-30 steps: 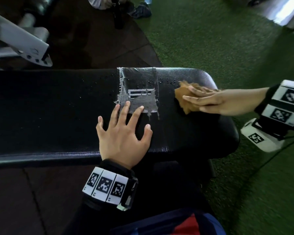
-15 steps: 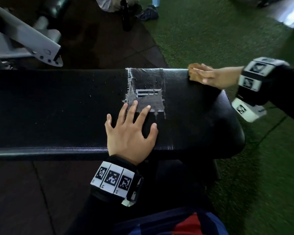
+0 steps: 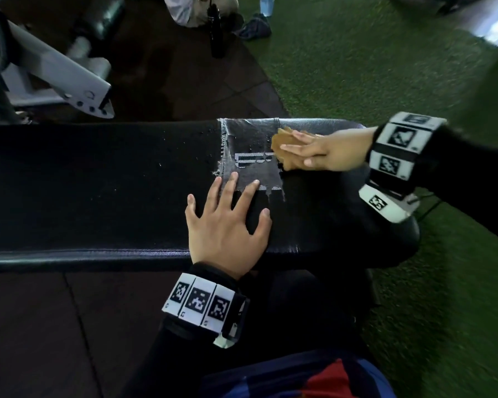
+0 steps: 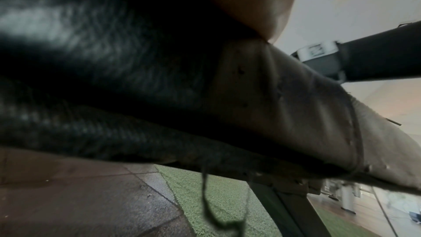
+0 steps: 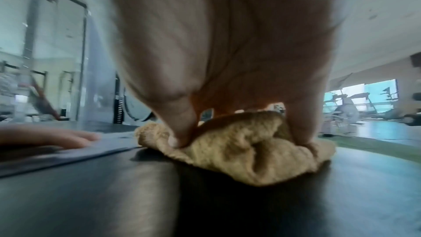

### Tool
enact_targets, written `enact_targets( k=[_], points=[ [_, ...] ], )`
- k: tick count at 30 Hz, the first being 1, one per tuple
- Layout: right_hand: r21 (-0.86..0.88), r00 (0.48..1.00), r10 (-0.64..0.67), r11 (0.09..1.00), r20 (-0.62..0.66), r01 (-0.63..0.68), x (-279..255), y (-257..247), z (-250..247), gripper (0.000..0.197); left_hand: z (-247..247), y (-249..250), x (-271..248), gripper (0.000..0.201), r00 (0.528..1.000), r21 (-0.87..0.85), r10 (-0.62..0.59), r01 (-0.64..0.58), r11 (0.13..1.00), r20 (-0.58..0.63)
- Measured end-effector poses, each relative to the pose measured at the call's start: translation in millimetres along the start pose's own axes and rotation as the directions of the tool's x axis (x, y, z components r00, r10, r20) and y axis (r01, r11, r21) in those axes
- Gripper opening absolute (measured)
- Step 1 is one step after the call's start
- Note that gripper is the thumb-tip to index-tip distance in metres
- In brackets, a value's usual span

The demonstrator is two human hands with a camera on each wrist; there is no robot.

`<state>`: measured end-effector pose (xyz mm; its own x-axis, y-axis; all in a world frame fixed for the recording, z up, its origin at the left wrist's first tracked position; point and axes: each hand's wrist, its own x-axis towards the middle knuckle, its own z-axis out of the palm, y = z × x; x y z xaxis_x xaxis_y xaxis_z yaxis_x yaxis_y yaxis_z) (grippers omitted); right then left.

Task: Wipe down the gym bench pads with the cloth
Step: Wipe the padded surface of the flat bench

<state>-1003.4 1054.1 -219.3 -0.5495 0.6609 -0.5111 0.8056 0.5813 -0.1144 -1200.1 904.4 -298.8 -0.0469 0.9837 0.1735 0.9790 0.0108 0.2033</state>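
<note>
Pressing down on a tan cloth (image 3: 279, 140), the right hand (image 3: 319, 152) is seen on the far right part of the black bench (image 3: 98, 191). Its fingers are held nearly straight over the cloth, while in the right wrist view the thumb (image 5: 180, 129) and an outer finger are dug into the bunched fabric (image 5: 246, 149), so the cloth is pinned and lightly gripped against the pad. The cloth is placed at the right edge of a worn grey patch (image 3: 250, 156) bearing a pale logo, with small droplets scattered on the pad nearby. The left hand (image 3: 227, 225) is laid flat and open on the near side of the bench, fingers spread, two fingertips touching the patch's lower edge. Tagged bands are worn on both wrists. Beyond the bench, a dark bottle (image 3: 216, 33) is stood on the brown floor, and green turf (image 3: 371, 67) is spread to the right.
</note>
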Motion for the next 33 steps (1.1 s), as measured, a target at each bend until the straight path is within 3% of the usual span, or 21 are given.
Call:
enact_targets(
  k=[7, 12, 14, 16, 18, 23, 30, 33],
  points=[
    [0.134, 0.951, 0.291, 0.952, -0.109, -0.276, -13.8, 61.4, -0.4, 0.052, 2.8, -2.2, -0.3, 0.056, 1.0, -0.005, 0.011, -0.011, 1.0, -0.006],
    [0.098, 0.954, 0.285, 0.956, -0.093, -0.276, -52.6, 48.4, 24.6, 0.053, 3.7, 0.3, 0.7, 0.056, 1.0, -0.009, 0.005, -0.005, 1.0, -0.006],
    [0.07, 0.975, 0.203, 0.978, -0.088, -0.197, -54.6, 28.6, 26.6, 0.054, 3.4, -0.2, 0.7, 0.055, 1.0, -0.006, 0.004, -0.004, 1.0, -0.002],
    [0.009, 0.989, 0.143, 0.99, -0.028, -0.142, -43.7, 11.2, 25.1, 0.056, 2.6, -1.1, 0.6, 0.056, 1.0, -0.008, 0.008, -0.008, 1.0, 0.01],
    [-0.052, 0.986, 0.168, 0.985, 0.008, -0.167, -25.7, -0.8, 16.9, 0.055, 0.9, -2.8, -0.1, 0.057, 1.0, -0.009, 0.021, -0.021, 1.0, 0.02],
    [-0.067, 0.98, 0.195, 0.978, -0.036, -0.197, 22.2, 10.5, -10.1, 0.059, -11.1, -20.3, -5.7, 0.061, 0.997, -0.075, 0.064, -0.062, 0.995, 0.031],
    [0.07, 0.947, 0.317, 0.947, -0.056, -0.313, 50.0, 51.9, -30.2, 0.055, -35.3, -101.7, -2.1, 0.069, 0.981, 0.093, -0.153, 0.142, 0.985, 0.123],
    [0.186, 0.941, 0.336, 0.928, -0.037, -0.324, 61.0, 64.4, -33.9, 0.038, -38.3, -116.4, -0.3, 0.076, 0.974, 0.1, -0.183, 0.171, 0.98, 0.131]
  ],
)
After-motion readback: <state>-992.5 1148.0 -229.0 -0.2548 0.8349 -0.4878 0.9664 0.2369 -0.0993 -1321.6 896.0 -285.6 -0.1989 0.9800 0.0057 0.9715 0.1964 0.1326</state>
